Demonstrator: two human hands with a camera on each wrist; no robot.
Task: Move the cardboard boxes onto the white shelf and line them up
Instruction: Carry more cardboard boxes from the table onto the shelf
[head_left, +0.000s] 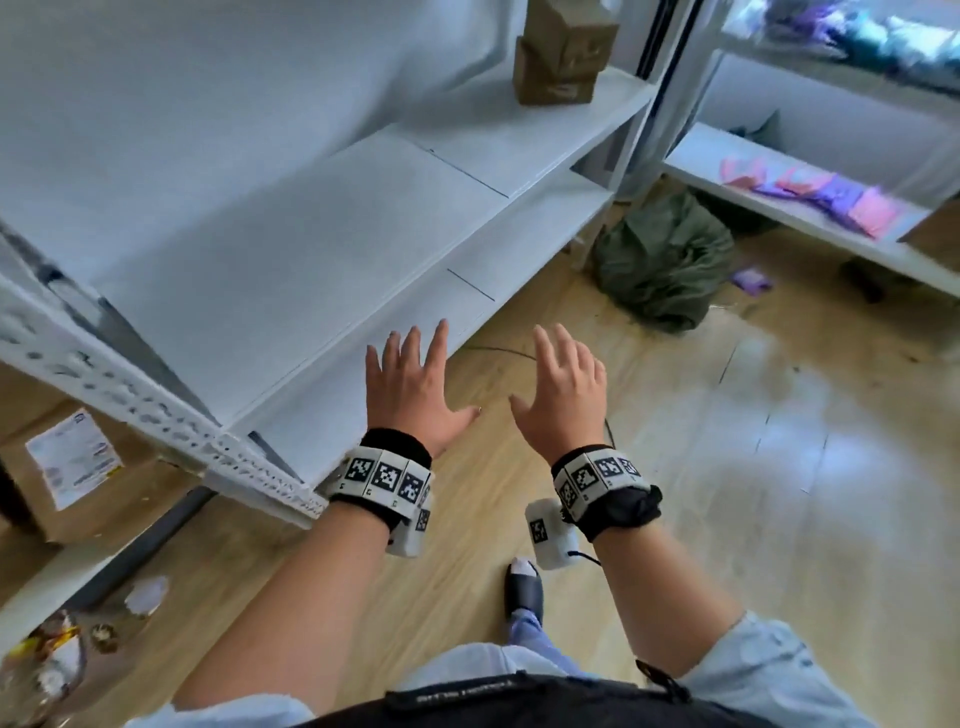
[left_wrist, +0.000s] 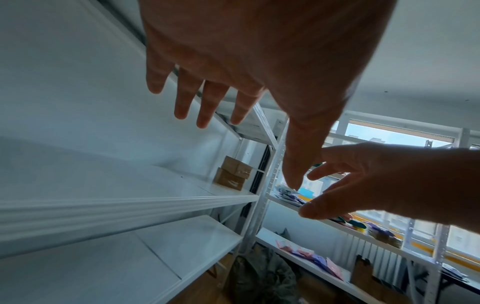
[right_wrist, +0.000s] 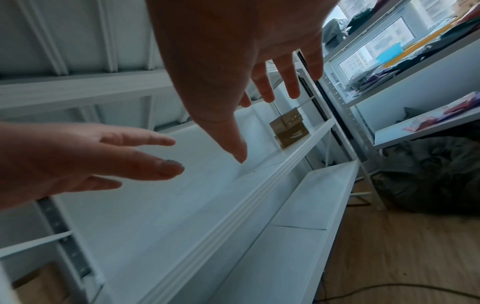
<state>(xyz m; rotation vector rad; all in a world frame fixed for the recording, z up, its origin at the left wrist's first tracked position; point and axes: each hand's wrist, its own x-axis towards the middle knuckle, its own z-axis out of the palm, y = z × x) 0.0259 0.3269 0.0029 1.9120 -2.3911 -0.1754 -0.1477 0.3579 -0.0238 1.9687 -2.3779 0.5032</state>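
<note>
Two brown cardboard boxes sit stacked at the far end of the white shelf, the upper one skewed. My left hand and right hand hover palm-down near the shelf's front edge, fingers spread and holding nothing. The shelf boards are smooth and flat, the upright post perforated.

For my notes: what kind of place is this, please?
Probably a storeroom: white metal shelves, two stacked boxes on one, folded cloths on another rack, a green bag on the floor.
</note>
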